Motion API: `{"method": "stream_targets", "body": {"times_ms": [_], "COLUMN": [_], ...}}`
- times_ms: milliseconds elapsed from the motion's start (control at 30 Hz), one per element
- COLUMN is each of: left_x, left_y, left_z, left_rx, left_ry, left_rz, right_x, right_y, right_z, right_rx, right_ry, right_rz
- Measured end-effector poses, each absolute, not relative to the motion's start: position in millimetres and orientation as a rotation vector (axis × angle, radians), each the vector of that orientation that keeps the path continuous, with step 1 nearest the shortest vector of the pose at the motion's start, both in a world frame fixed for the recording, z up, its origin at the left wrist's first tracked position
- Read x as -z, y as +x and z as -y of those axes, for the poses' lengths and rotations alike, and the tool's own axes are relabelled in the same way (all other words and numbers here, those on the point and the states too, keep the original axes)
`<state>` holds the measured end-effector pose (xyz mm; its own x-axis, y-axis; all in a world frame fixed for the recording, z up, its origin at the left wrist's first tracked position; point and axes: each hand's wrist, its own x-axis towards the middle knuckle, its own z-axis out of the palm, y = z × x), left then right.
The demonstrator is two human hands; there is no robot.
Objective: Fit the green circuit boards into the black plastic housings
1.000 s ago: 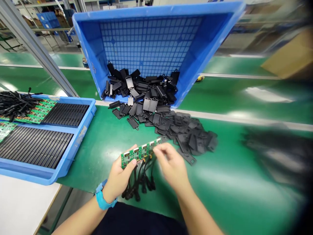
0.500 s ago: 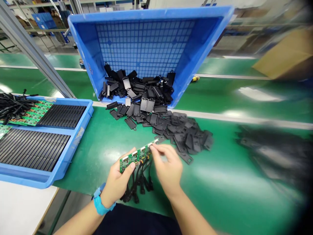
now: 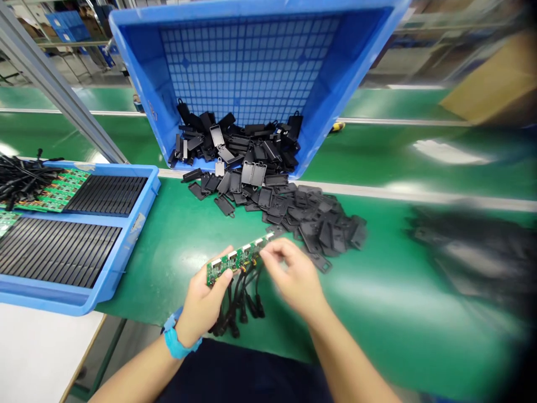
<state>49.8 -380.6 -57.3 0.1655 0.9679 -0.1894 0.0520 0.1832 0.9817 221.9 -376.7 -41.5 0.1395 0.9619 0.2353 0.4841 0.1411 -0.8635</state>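
My left hand (image 3: 204, 305) grips the near end of a long green circuit board strip (image 3: 235, 259) with white connectors along its top. Several black cables (image 3: 239, 305) hang from the strip onto the green mat. My right hand (image 3: 293, 277) pinches the strip's far end, fingers closed on it. Just beyond the strip lies a heap of black plastic housings (image 3: 302, 215) spilling from a tilted blue crate (image 3: 251, 73).
A shallow blue tray (image 3: 138, 224) at the left holds rows of black parts, green boards and black cables. A metal frame post (image 3: 62, 95) slants behind it. A blurred dark pile (image 3: 474, 252) lies at the right, a cardboard box (image 3: 495, 84) beyond it.
The strip stays between both hands. My right hand has shifted slightly along its far end; the view has drifted a little.
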Motion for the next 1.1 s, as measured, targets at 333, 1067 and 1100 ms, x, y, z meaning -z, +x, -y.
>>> {"method": "stream_targets", "body": {"times_ms": [333,1067,1100], "left_x": [63.6,56.9,56.4], "left_y": [48.1,37.7,36.5], "left_z": [383.0,389.3,388.5], "left_rx": [-0.968,-0.912,-0.91], "left_ry": [0.99,1.308,1.307], "left_rz": [-1.067,-1.256,-1.245], "right_x": [50.7,39.4,37.1], "right_y": [241.3,242.4,246.1], "right_z": [368.5,365.9,364.0], "right_rx": [-0.746,-0.577,-0.639], "right_ry": [-1.555,-1.521,-1.523], "right_rz": [1.215,1.423,1.461]}}
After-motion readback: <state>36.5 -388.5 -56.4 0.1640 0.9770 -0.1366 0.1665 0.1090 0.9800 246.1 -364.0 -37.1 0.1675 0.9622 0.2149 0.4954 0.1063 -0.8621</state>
